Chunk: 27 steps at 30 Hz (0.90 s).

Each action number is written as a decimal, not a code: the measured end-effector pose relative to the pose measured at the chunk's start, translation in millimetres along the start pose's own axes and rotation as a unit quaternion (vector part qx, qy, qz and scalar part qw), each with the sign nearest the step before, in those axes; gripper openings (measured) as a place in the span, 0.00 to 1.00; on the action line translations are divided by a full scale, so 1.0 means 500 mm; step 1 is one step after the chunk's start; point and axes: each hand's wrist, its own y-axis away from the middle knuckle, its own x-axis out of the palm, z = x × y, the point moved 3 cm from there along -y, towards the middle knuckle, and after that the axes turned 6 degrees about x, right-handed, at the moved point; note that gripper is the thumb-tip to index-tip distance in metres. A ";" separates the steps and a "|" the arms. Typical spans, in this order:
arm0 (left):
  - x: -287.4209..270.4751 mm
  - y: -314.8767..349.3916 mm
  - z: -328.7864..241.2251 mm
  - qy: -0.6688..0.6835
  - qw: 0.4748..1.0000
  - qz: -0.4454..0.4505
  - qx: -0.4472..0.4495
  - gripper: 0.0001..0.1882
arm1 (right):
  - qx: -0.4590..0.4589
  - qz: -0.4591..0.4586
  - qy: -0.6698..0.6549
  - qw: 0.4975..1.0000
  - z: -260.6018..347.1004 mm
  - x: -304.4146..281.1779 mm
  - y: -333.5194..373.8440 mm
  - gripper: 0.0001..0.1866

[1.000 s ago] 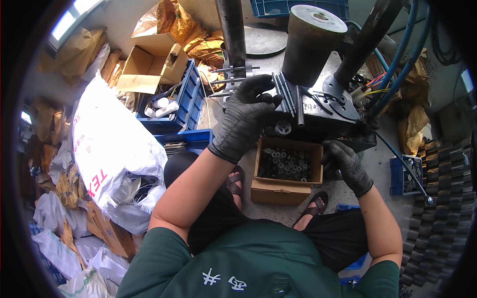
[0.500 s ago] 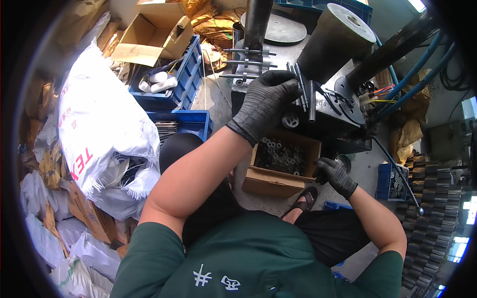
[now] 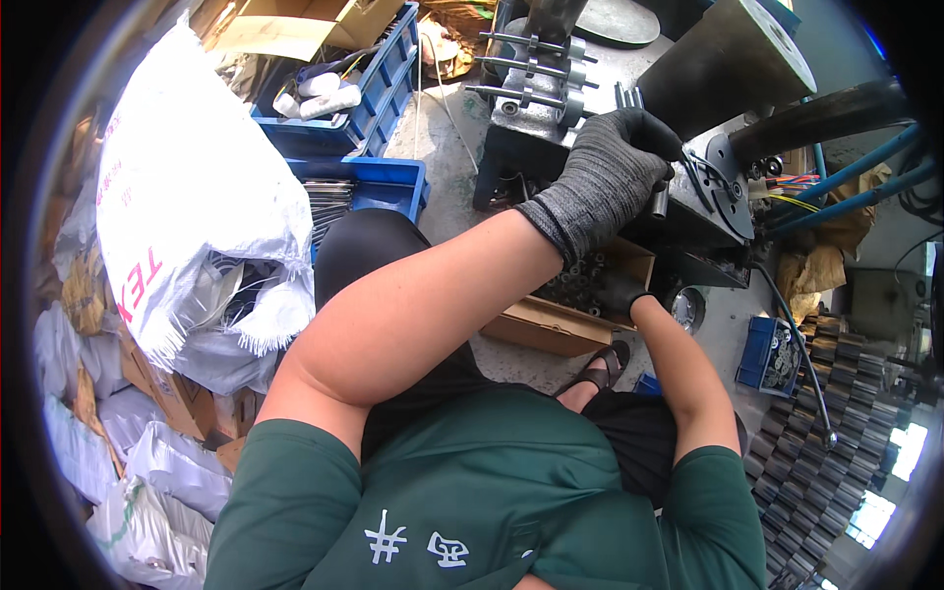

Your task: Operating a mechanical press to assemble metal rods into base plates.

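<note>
My left hand (image 3: 612, 177), in a grey knit glove with dark fingertips, reaches over the metal bench of the machine. Its fingers are curled together; whatever lies between them is hidden. Metal rods (image 3: 629, 96) poke up just behind the hand, and the end of a metal tube (image 3: 660, 203) shows below its fingers. My gloved right hand (image 3: 619, 297) dips into a cardboard box (image 3: 551, 329) holding many small round metal parts (image 3: 570, 285). Its fingers are out of sight among the parts. Beside the left hand lies a dark round plate (image 3: 728, 182).
Spindle-like rods (image 3: 531, 71) stick out from a post behind. A large metal cylinder (image 3: 733, 64) rises at the back right. Blue crates (image 3: 383, 182) and a white sack (image 3: 202, 211) stand left. A blue bin (image 3: 767, 354) and stacked metal parts (image 3: 836, 472) are right.
My right hand has moved from beside the cardboard box into it. My left hand stays over the bench, now nearer the dark round plate. The whole view has shifted somewhat.
</note>
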 end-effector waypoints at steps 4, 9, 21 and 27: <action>-0.009 0.012 -0.002 -0.039 0.999 0.025 -0.014 0.08 | -0.018 -0.050 0.083 0.995 -0.007 0.067 -0.076 0.33; -0.023 0.016 0.000 -0.128 0.991 0.025 0.016 0.09 | -0.077 -0.232 0.155 0.957 0.086 0.056 -0.026 0.34; -0.022 -0.027 0.068 -0.409 0.900 0.032 0.145 0.09 | 0.057 0.008 -0.006 0.998 -0.027 0.185 -0.122 0.31; 0.003 -0.018 0.068 -0.621 0.762 0.091 0.161 0.16 | 0.073 0.049 -0.031 0.996 -0.049 0.220 -0.133 0.29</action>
